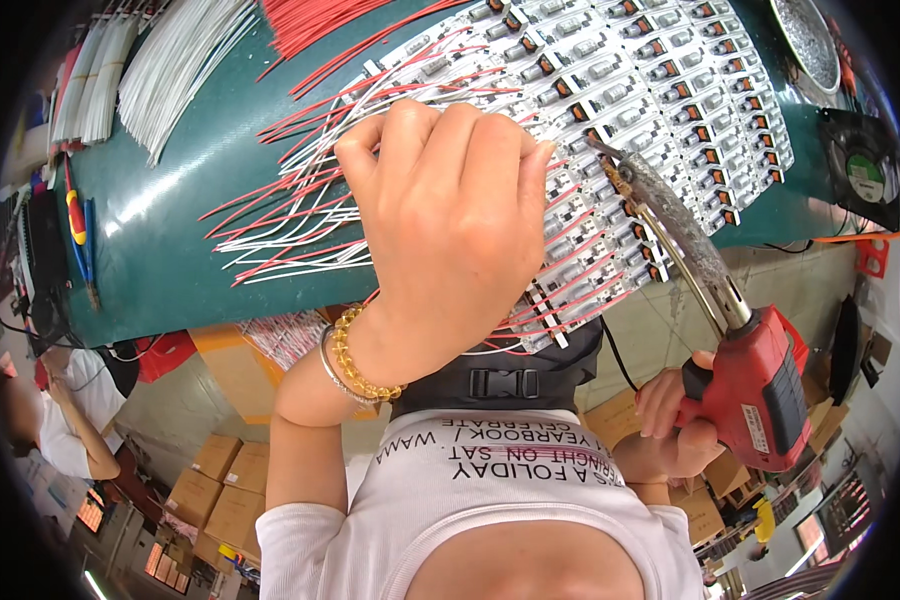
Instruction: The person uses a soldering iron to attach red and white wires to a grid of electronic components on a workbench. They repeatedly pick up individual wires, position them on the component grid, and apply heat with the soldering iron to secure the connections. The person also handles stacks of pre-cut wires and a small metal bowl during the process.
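A panel of small white circuit boards (690, 90) lies on the green bench top, with rows of components and black-and-orange parts. Thin red and white wires (290, 215) fan out leftward from its left portion. Over these wires my left hand (450, 200) is closed, fingers curled down; whatever is between the fingertips is hidden beneath it. My right hand (675, 420) grips a red soldering gun (755, 400) by its handle, below the bench's near edge. The gun's long metal nozzle reaches up and left, its dark tip over the boards just right of my left hand.
Bundles of white wires (185, 65) and red wires (315, 25) lie at the far left. A hand tool with red-yellow and blue handles (80, 230) rests nearer. At right are a metal bowl (808, 45) and black fan (860, 170). Another person (75, 420) works at left.
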The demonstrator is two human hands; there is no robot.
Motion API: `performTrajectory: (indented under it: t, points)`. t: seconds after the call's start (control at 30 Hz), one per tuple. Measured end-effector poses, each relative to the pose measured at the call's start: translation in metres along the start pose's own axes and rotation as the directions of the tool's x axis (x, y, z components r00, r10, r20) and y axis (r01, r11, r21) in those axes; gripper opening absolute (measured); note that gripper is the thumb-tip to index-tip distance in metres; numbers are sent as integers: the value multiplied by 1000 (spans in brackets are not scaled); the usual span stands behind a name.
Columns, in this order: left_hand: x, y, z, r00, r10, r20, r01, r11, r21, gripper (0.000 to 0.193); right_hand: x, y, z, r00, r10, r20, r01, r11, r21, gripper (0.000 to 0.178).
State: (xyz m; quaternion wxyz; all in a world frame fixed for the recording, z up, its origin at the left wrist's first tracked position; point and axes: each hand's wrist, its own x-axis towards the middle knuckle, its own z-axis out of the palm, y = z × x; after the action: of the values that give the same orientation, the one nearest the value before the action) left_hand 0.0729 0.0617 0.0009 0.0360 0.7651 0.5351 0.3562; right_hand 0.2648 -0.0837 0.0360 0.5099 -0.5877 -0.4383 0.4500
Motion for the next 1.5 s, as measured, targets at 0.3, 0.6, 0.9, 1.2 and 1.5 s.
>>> performTrajectory:
  t: [0.3, 0.6, 0.9, 1.2, 1.5]
  points:
    - [1, 9, -23, 993, -84, 77, 98, 973, -208, 8, -1, -1, -7, 998, -54, -16, 56, 991, 118, 72]
    - [-8, 10, -6, 998, -26, 55, 32, 993, -115, 13, -8, 3, -8, 999, -39, 17, 39, 999, -16, 66]
    - [-9, 11, -3, 1000, -6, 21, 7, 997, -73, 15, -17, 10, -10, 997, -50, -55, 46, 996, -74, 59]
    - [-11, 11, -2, 1000, 0, 25, 1, 999, -50, 15, -7, 3, -7, 995, -74, 67, 73, 997, 23, 67]
    - [-11, 11, -1, 1000, 14, -3, -14, 1000, -17, 16, -8, 2, -1, 1000, -21, -2, 21, 999, -33, 69]
